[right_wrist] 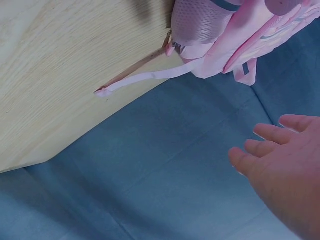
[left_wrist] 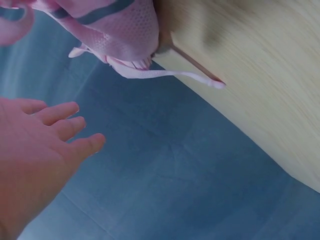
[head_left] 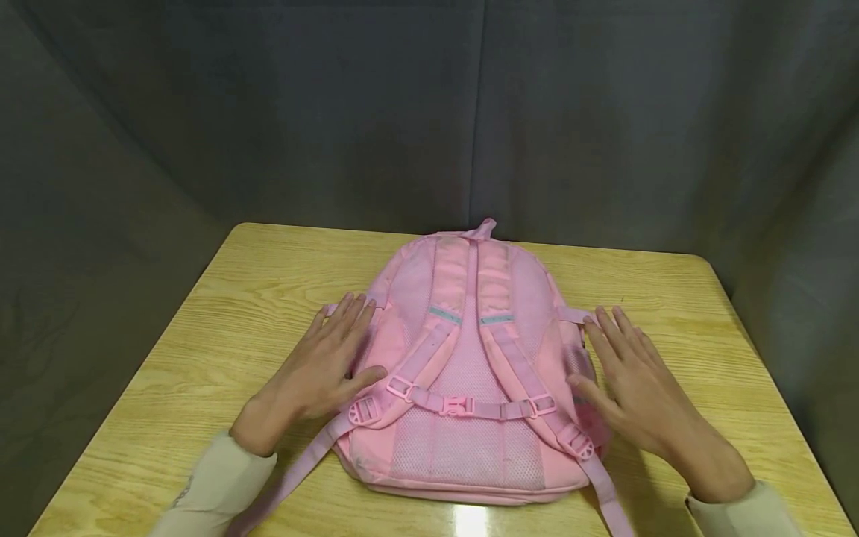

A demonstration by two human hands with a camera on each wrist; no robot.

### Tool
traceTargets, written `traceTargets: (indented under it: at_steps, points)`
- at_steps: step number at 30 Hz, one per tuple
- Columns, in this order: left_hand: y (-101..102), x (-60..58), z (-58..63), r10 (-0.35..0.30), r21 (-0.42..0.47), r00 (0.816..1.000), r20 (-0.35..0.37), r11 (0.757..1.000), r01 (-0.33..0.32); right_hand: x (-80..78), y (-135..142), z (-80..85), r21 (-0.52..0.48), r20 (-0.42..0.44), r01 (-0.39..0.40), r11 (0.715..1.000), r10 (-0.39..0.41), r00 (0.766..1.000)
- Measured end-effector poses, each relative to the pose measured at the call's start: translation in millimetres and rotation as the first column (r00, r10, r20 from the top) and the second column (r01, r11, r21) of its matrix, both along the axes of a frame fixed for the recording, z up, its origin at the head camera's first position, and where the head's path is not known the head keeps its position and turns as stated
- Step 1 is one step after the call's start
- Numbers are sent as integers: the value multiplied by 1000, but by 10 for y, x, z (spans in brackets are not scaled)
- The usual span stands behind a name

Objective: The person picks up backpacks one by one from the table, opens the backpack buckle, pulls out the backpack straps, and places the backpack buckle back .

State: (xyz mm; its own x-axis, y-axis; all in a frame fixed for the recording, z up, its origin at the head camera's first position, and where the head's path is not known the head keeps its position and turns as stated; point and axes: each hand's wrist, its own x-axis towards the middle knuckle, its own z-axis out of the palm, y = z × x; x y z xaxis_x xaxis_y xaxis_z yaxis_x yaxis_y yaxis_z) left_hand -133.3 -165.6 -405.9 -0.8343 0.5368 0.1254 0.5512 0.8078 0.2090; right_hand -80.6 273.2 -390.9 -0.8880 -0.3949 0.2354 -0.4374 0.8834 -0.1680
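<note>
The pink backpack [head_left: 473,350] lay on the wooden table [head_left: 235,321] between the two hands, harness side up, its long axis running away from the person and its carry loop [head_left: 486,227] at the far end. The left hand [head_left: 327,364] flanked one side, the right hand [head_left: 634,384] the other, neither clearly nearer; both had extended fingers and grasped nothing. Whether either touched the fabric could not be determined. The underside was hidden, the lower strap ends [head_left: 607,492] were cut off, and the wrist views showed the backpack only in part.
</note>
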Motion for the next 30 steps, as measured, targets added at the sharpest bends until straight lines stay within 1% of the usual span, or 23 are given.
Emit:
traceTargets:
  at_steps: [6, 15, 19, 24, 27, 30]
  points:
    - [96, 9, -33, -31, 13, 999, -17, 999, 31, -6, -52, 11, 13, -22, -10, 1000, 10, 1000]
    - [244, 26, -93, -85, 23, 996, -21, 996, 86, -22, -177, -12, -41, 22, -12, 999, 13, 1000]
    - [310, 51, -114, -97, 32, 995, -6, 995, 97, -41, -238, -37, -38, 17, -40, 998, 41, 999]
    - [440, 86, -115, -138, 23, 990, 15, 990, 138, -63, -305, -69, -27, 2, -78, 997, 78, 997]
    - [524, 98, -105, -162, 5, 986, 27, 987, 162, -65, -346, -86, -20, 16, -78, 997, 79, 997]
    - [576, 109, -100, -172, -11, 984, 43, 985, 173, -58, -384, -101, -18, 32, -76, 997, 76, 997]
